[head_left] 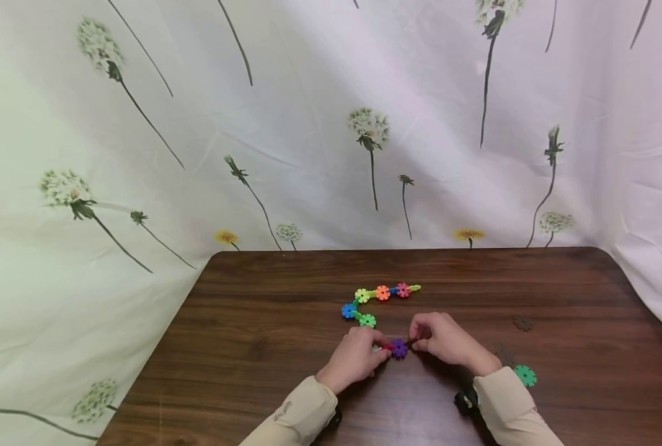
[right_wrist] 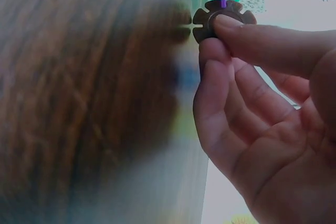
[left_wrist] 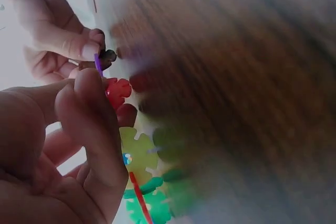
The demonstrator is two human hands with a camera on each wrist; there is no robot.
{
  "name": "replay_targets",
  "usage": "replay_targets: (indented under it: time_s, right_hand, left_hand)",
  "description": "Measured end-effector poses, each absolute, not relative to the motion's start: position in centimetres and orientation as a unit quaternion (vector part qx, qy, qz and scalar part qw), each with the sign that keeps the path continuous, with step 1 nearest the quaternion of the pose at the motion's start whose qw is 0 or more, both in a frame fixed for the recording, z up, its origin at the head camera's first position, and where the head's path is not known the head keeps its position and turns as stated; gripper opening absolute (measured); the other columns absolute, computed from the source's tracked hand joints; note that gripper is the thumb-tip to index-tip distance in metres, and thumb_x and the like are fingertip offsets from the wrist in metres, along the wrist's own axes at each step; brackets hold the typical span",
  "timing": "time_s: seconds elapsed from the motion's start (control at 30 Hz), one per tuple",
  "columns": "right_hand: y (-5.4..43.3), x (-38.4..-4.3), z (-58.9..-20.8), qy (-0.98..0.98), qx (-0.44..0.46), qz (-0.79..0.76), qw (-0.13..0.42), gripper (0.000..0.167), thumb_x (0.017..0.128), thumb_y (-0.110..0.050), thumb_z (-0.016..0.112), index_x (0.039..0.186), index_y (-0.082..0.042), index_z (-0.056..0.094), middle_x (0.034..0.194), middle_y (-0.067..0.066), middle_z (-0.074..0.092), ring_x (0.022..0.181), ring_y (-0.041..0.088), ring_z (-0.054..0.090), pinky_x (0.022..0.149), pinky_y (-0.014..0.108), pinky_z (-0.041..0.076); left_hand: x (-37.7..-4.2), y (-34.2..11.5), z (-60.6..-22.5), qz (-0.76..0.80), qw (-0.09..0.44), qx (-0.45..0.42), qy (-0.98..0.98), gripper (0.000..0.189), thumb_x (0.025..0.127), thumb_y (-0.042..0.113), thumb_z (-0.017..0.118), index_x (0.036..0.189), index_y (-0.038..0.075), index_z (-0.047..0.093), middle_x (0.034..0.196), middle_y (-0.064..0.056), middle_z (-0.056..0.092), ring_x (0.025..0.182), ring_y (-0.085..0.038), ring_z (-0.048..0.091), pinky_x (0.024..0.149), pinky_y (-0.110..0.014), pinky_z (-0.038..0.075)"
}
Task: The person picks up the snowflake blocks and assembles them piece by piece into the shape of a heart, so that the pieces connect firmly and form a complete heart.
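Notched plastic discs, slotted edge to edge, form a winding chain on the table. It includes an orange disc (head_left: 383,293), a blue disc (head_left: 348,310) and a green disc (head_left: 367,320). At the near end, my left hand (head_left: 356,353) pinches a red disc (left_wrist: 118,94) beside an upright purple disc (head_left: 399,348). My right hand (head_left: 445,339) grips a dark brown disc (right_wrist: 206,31) between thumb and fingers. Its rim meets the purple disc's edge in the right wrist view. The left fingers hide part of the chain.
A loose green disc (head_left: 525,375) lies by the right sleeve, with a dark brown disc (head_left: 523,323) farther back and another (head_left: 505,357) close to the sleeve. A flower-print cloth (head_left: 308,124) hangs behind the brown wooden table (head_left: 242,347).
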State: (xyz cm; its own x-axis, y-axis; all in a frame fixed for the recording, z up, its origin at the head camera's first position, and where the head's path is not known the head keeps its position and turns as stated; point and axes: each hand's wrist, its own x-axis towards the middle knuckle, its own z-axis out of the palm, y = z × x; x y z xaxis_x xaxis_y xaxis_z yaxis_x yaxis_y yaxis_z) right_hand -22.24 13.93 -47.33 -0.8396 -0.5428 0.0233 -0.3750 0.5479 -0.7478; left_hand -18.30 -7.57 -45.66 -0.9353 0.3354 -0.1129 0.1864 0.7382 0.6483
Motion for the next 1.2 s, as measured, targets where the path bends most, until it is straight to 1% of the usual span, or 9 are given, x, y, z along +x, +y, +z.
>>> replay_targets:
  time_s: [0.07, 0.17, 0.4, 0.6, 0.77, 0.87, 1.03, 1.2]
  right_hand:
    - [13.91, -22.26, -47.31, 0.873, -0.264, -0.395, 0.108, 0.014, 0.082, -0.004, 0.073, 0.082, -0.012, 0.061, 0.074, -0.006, 0.062, 0.066, 0.005, 0.052, 0.059, 0.022, 0.043]
    - [13.92, -22.24, -47.24, 0.874, -0.263, -0.393, 0.111, 0.012, 0.082, -0.006, 0.073, 0.082, -0.012, 0.063, 0.074, -0.007, 0.063, 0.065, 0.005, 0.052, 0.058, 0.022, 0.043]
    - [13.93, -22.31, -47.20, 0.879, -0.254, -0.385, 0.119, 0.011, 0.082, -0.008, 0.074, 0.077, -0.013, 0.065, 0.072, -0.006, 0.062, 0.063, 0.006, 0.051, 0.054, 0.022, 0.043]
    - [13.81, -22.62, -47.22, 0.884, -0.265, -0.368, 0.116, 0.014, 0.081, -0.008, 0.075, 0.074, -0.014, 0.064, 0.070, -0.007, 0.061, 0.061, 0.005, 0.050, 0.053, 0.021, 0.043]
    - [13.63, -22.73, -47.30, 0.885, -0.276, -0.359, 0.106, 0.017, 0.080, -0.008, 0.075, 0.071, -0.015, 0.062, 0.067, -0.008, 0.059, 0.060, 0.004, 0.049, 0.053, 0.021, 0.042]
    - [13.52, -22.62, -47.32, 0.887, -0.281, -0.353, 0.094, 0.019, 0.080, -0.007, 0.075, 0.070, -0.015, 0.061, 0.066, -0.009, 0.058, 0.060, 0.003, 0.048, 0.054, 0.020, 0.041]
    - [13.22, -22.27, -47.18, 0.893, -0.300, -0.330, 0.061, 0.021, 0.079, -0.006, 0.075, 0.068, -0.016, 0.060, 0.065, -0.010, 0.055, 0.060, 0.001, 0.046, 0.058, 0.019, 0.040]
    - [12.94, -21.96, -46.96, 0.898, -0.310, -0.310, 0.040, 0.021, 0.078, -0.005, 0.074, 0.067, -0.016, 0.060, 0.064, -0.011, 0.056, 0.060, 0.001, 0.045, 0.058, 0.019, 0.040]
  left_hand:
    - [-18.40, -7.67, -45.81, 0.364, 0.125, 0.129, 0.914, 0.016, 0.089, 0.011, 0.068, 0.102, 0.004, 0.073, 0.055, 0.001, 0.059, 0.037, -0.007, 0.050, 0.036, -0.022, 0.043]
    - [-18.40, -7.69, -45.85, 0.371, 0.123, 0.126, 0.912, 0.014, 0.088, 0.010, 0.068, 0.099, 0.005, 0.074, 0.050, 0.001, 0.058, 0.034, -0.003, 0.046, 0.035, -0.021, 0.041]
    - [-18.45, -7.58, -45.79, 0.368, 0.112, 0.132, 0.914, 0.009, 0.087, 0.011, 0.070, 0.092, 0.007, 0.076, 0.055, 0.001, 0.062, 0.033, -0.001, 0.046, 0.036, -0.020, 0.042]
    - [-18.42, -7.44, -45.78, 0.386, 0.120, 0.115, 0.907, 0.009, 0.086, 0.008, 0.071, 0.091, 0.004, 0.077, 0.058, 0.001, 0.064, 0.036, -0.003, 0.049, 0.038, -0.021, 0.045]
    - [-18.36, -7.26, -45.74, 0.400, 0.123, 0.087, 0.904, 0.007, 0.085, 0.007, 0.072, 0.089, 0.003, 0.077, 0.052, 0.001, 0.062, 0.037, -0.005, 0.052, 0.039, -0.022, 0.046]
    - [-18.32, -7.14, -45.71, 0.402, 0.122, 0.081, 0.904, 0.007, 0.085, 0.006, 0.072, 0.088, 0.003, 0.077, 0.049, 0.001, 0.061, 0.037, -0.006, 0.053, 0.039, -0.022, 0.047]
    - [-18.20, -7.13, -45.72, 0.407, 0.124, 0.072, 0.902, 0.007, 0.085, 0.006, 0.072, 0.088, 0.003, 0.077, 0.050, 0.001, 0.061, 0.038, -0.008, 0.055, 0.040, -0.023, 0.048]
    - [-18.19, -7.14, -45.79, 0.410, 0.121, 0.073, 0.901, 0.006, 0.085, 0.006, 0.071, 0.086, 0.003, 0.076, 0.050, 0.001, 0.061, 0.039, -0.008, 0.055, 0.040, -0.023, 0.048]
